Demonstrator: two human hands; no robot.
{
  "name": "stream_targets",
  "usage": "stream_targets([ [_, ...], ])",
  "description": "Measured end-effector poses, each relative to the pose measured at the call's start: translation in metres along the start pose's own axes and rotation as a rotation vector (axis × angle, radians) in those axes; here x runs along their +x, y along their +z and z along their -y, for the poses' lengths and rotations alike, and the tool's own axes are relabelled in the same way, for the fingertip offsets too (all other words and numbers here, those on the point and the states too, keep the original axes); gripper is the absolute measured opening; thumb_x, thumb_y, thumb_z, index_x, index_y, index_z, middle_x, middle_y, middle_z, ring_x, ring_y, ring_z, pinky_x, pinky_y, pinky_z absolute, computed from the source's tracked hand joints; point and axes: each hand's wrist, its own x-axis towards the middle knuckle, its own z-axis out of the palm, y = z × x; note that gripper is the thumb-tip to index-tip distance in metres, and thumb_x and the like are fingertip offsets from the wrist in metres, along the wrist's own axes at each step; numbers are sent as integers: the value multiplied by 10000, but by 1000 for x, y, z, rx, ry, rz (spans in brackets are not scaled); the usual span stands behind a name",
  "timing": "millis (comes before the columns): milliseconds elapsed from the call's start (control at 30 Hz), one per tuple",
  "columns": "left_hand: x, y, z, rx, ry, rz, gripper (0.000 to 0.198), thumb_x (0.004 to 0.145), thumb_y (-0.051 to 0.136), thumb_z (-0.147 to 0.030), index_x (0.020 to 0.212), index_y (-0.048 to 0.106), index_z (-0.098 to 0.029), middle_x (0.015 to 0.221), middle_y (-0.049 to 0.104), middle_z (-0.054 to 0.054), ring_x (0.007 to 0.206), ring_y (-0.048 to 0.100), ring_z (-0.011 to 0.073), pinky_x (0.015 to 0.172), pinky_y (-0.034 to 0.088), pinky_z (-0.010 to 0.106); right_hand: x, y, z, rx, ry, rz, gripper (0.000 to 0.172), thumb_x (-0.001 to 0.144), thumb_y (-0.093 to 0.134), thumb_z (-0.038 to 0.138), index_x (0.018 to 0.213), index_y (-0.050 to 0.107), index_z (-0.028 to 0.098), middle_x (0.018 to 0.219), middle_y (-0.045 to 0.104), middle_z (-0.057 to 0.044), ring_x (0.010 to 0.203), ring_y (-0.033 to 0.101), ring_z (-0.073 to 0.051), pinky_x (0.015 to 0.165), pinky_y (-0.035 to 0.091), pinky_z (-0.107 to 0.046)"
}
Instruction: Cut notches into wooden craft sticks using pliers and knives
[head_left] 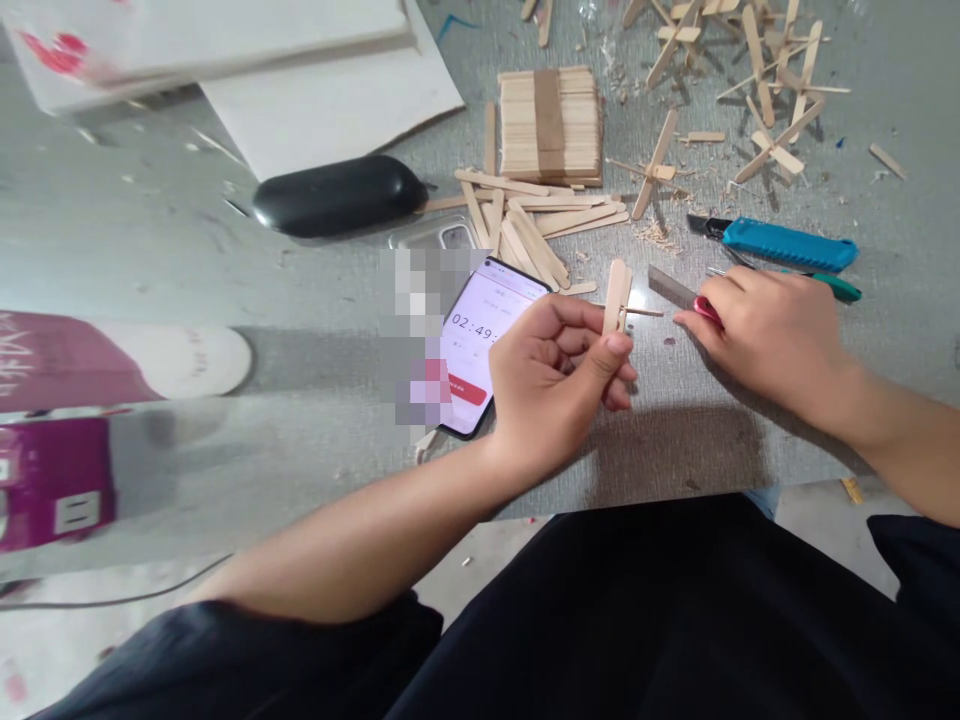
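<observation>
A grey textured table (322,330) stretches out in front of me, its near edge above a pale floor (480,560). At the left sits a purple box (45,460), its inside hidden; then, farther off, a black case (337,195) by a white board (315,110), and I can't tell what it holds. A lit phone (476,340) lies beside the left hand (559,385), which pinches flat wooden sticks (616,288) crossed by a thin sliver (646,313), toward the near side. Beyond, a paper band (550,125) wraps a stick bundle (517,125), with loose sticks (534,243) just nearer. At right, the right hand (765,315) curls around a red-handled knife (671,287); a blue cutter (787,243) lies just beyond.
</observation>
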Motion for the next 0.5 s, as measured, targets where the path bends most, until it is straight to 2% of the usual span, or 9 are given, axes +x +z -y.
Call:
stream_targets([
  [133,2,-2,3,-30,1,35,523,933,987,-633,932,639,-243,641,789,-27,422,692,133,412,561,213,1,0,-2,36,6,2,386,1153,603,468,982,791,176,958,824,-136,829,693,-259,657,201,-376],
  [267,5,-4,4,-6,15,129,515,1022,879,-677,987,578,-260,606,738,-55,363,525,86,384,416,209,2,3,-7,78,8,-77,404,1156,554,449,929,766,190,890,790,-123,797,660,-248,663,210,-378],
  [367,7,-5,4,45,-1,192,385,1073,840,-521,987,571,-260,579,666,-76,441,534,94,462,417,215,3,8,-13,149,-2,-164,425,1158,528,459,881,728,206,845,758,-103,753,624,-229,658,235,-378],
  [500,7,-5,1,155,-75,282,100,1022,760,-270,989,679,-221,663,681,-44,577,599,115,567,464,245,8,15,-22,283,-17,-289,422,1171,488,440,871,690,225,828,723,-82,721,592,-217,658,281,-381],
])
